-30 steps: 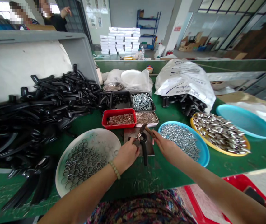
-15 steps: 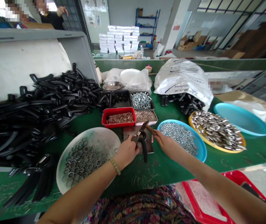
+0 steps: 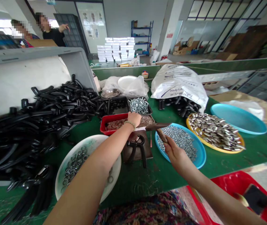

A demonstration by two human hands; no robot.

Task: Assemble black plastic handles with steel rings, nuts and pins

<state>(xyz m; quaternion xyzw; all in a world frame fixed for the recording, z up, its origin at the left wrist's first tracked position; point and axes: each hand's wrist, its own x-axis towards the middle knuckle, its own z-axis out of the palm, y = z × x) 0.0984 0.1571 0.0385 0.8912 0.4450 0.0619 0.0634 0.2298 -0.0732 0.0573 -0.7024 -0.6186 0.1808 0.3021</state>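
My right hand (image 3: 175, 152) grips a hammer (image 3: 162, 135) by its wooden handle, the dark head raised beside the blue basin of small metal nuts (image 3: 182, 140). My left hand (image 3: 134, 118) reaches over the small trays, between the red tray of thin rivets or pins (image 3: 116, 125) and the tray of small coppery pieces (image 3: 147, 120). Its fingertips are hidden, so a hold on anything does not show. Below it, a pair of pruning shears (image 3: 136, 145) with black handles lies on a dark metal plate (image 3: 148, 153). A thin pinkish rod (image 3: 150, 140) lies at the plate's right edge.
A white basin of metal rings (image 3: 77, 162) stands left, beside piled black handles (image 3: 60, 103). Bolts (image 3: 138, 105) fill a black tray. A yellow basin of silvery parts (image 3: 215, 131), another blue basin (image 3: 238, 118) and a white sack (image 3: 180, 84) stand right. Two people (image 3: 53, 34) are behind.
My left hand has let go of the shears, which now lie on the plate, and moved forward to the trays. My right hand has drawn the hammer to the right, towards me. The camera view has tilted up.
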